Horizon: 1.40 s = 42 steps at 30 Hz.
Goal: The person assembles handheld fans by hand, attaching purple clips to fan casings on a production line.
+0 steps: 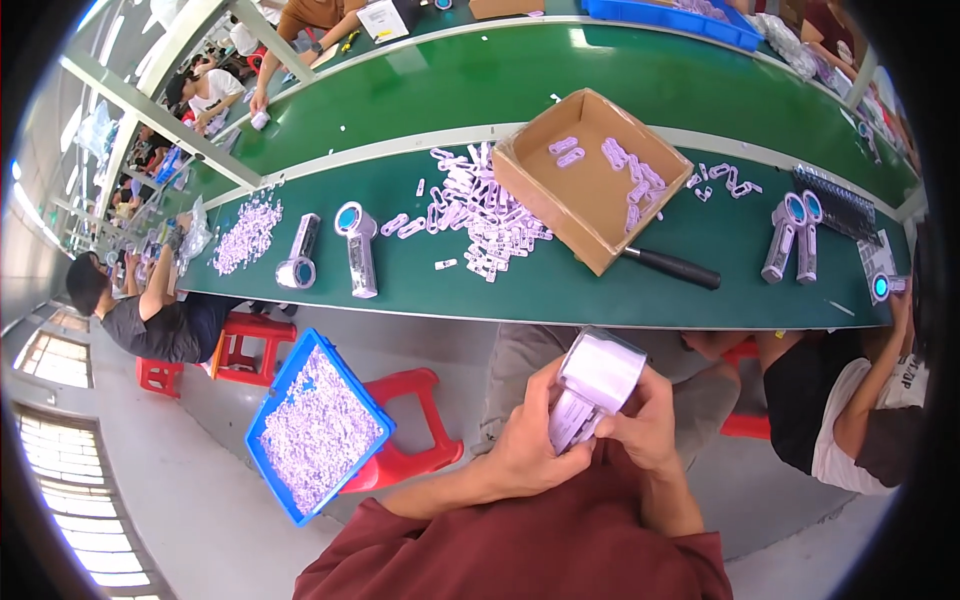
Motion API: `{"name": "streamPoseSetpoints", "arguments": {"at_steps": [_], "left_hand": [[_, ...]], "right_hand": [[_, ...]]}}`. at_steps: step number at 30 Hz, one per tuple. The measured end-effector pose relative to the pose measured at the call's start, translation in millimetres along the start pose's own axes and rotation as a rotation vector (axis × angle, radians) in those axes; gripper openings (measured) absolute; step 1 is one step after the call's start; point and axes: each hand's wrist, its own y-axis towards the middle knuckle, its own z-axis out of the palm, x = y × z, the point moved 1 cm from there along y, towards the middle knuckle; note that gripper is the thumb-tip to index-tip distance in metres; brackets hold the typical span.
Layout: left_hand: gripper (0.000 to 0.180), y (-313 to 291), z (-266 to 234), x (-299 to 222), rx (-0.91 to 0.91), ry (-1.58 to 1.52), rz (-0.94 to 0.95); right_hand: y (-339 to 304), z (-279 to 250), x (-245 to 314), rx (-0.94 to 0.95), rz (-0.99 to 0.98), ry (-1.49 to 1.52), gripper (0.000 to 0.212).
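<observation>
Above my lap I hold a pale purple handheld device (603, 368) with a wide round head and a flat handle pointing down toward me. My left hand (525, 435) is closed round the handle from the left. On the other side my right hand (645, 418) grips it, the thumb pressed on the handle just below the head. Similar devices with blue discs lie on the green table, one (356, 250) to the left and a pair (795, 235) to the right. A heap of small purple clip-like parts (485, 215) is spread in front of me.
An open cardboard box (570, 205) holds more purple parts; a black handle (675, 268) sticks out beside it. Left of me, a blue tray (378, 420) full of tiny pieces rests by a red stool (425, 400). Co-workers sit at both sides along the table (420, 300).
</observation>
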Motion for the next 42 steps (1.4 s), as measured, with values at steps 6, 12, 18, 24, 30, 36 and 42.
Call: {"name": "streamPoseSetpoints", "arguments": {"at_steps": [6,12,18,24,30,36,42], "left_hand": [[0.079,-4,0,-13,0.120,0.034,0.007],[0.079,-9,2,-19,0.085,0.108,0.209],[0.085,-18,4,-39,0.192,0.165,0.142],[0.074,-6,5,-14,0.007,0.154,0.052],[0.059,10,4,6,0.198,-0.736,-0.320],[0.064,10,3,13,0.248,-0.901,-0.284],[0.066,9,2,6,0.200,-0.949,-0.328]], "right_hand": [[7,7,-2,0.228,0.135,0.250,0.101],[-2,4,2,0.224,-0.093,-0.067,0.094],[-14,3,11,0.304,-0.280,-0.252,0.081],[-1,15,1,0.087,0.017,0.065,0.084],[10,3,-9,0.060,0.046,0.120,0.061],[9,4,-3,0.106,0.116,0.253,0.060],[6,12,3,0.078,0.101,0.245,0.061]]}}
